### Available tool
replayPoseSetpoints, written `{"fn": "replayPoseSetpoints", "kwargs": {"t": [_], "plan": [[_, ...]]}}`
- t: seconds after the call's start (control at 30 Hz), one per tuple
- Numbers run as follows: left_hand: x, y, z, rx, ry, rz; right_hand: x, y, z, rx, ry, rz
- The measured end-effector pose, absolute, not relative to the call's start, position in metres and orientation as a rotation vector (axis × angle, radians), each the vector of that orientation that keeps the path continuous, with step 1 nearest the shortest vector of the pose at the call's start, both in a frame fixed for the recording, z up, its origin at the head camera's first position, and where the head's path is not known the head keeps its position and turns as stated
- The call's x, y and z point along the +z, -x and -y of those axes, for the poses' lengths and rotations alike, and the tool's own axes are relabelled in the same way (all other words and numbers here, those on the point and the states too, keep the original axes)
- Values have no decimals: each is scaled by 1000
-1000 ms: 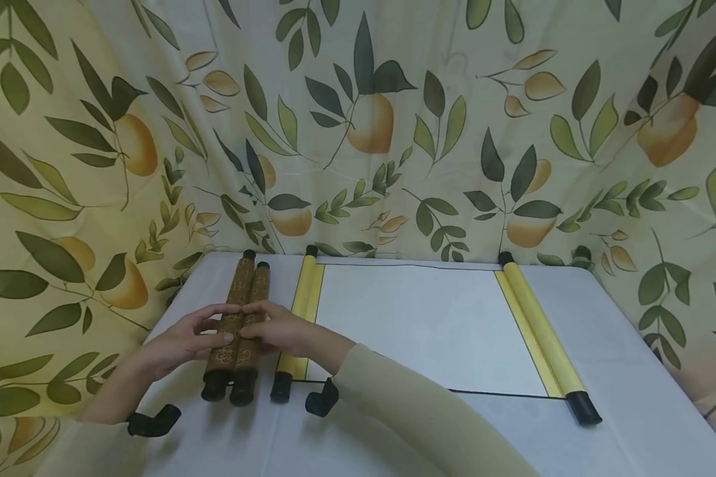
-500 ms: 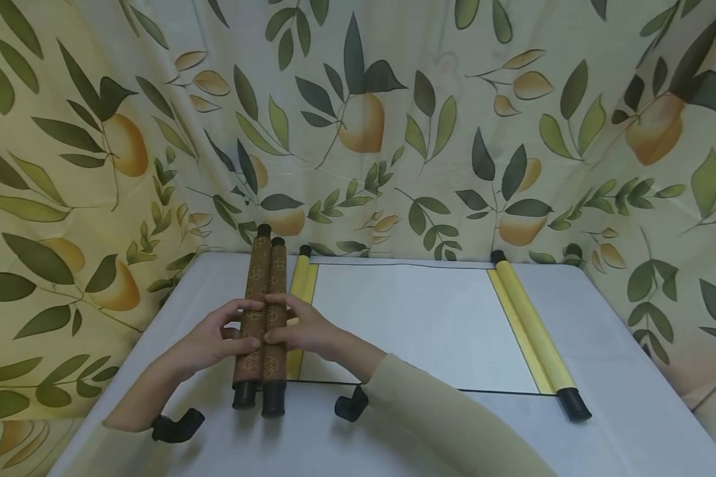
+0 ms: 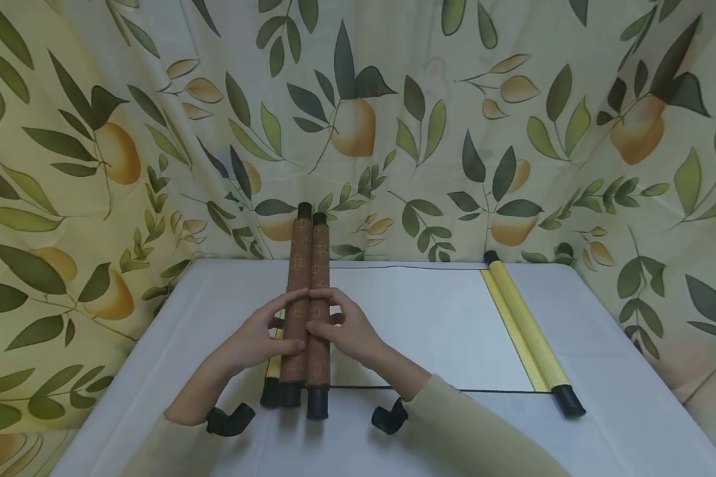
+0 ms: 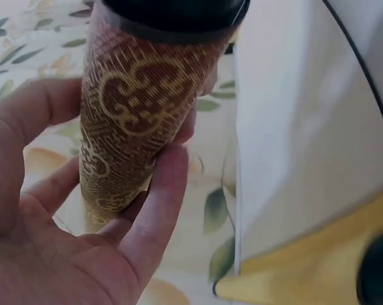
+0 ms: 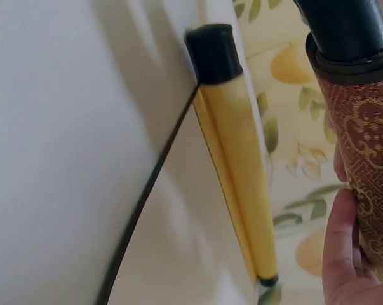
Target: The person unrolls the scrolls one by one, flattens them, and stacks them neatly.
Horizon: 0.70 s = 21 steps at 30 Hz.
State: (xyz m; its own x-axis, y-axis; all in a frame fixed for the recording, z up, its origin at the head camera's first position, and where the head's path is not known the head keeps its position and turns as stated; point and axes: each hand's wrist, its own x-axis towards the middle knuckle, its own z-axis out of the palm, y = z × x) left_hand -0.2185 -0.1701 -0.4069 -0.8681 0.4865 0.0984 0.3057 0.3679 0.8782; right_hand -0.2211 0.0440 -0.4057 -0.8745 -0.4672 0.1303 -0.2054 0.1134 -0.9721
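Observation:
A brown patterned scroll (image 3: 307, 291), rolled into two side-by-side rolls with black end caps, is held off the table by both hands. My left hand (image 3: 271, 336) grips its left roll (image 4: 134, 127), fingers (image 4: 159, 216) curled round it. My right hand (image 3: 343, 330) holds the right roll (image 5: 362, 146), with one finger (image 5: 340, 254) showing at its side. Beneath lies an open yellow-edged scroll with a white sheet (image 3: 423, 318). Its left roller (image 3: 271, 377) is mostly hidden under the hands. Its right roller (image 3: 525, 331) lies bare.
The grey-white table (image 3: 602, 371) is walled in on three sides by a curtain (image 3: 394, 132) printed with leaves and fruit. The far yellow roller (image 5: 235, 159) with its black cap also shows in the right wrist view.
Both hands have carried the brown scroll rightward and upward, from the table left of the yellow roller to above that roller and the sheet's left edge.

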Motion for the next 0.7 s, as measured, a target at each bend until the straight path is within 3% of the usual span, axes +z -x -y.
{"fn": "replayPoseSetpoints", "kwargs": {"t": [0.2,0.43,0.7], "plan": [[-409,225,138,1721,-630,-2271,-402,215,-75,-1865,695,-2261],[-414,234,107,1799,-617,-2209,-424,228,-103,-1939,634,-2239],[-392,228,83,1818,-618,-2131,-426,237,-122,-1900,504,-2254]]}}
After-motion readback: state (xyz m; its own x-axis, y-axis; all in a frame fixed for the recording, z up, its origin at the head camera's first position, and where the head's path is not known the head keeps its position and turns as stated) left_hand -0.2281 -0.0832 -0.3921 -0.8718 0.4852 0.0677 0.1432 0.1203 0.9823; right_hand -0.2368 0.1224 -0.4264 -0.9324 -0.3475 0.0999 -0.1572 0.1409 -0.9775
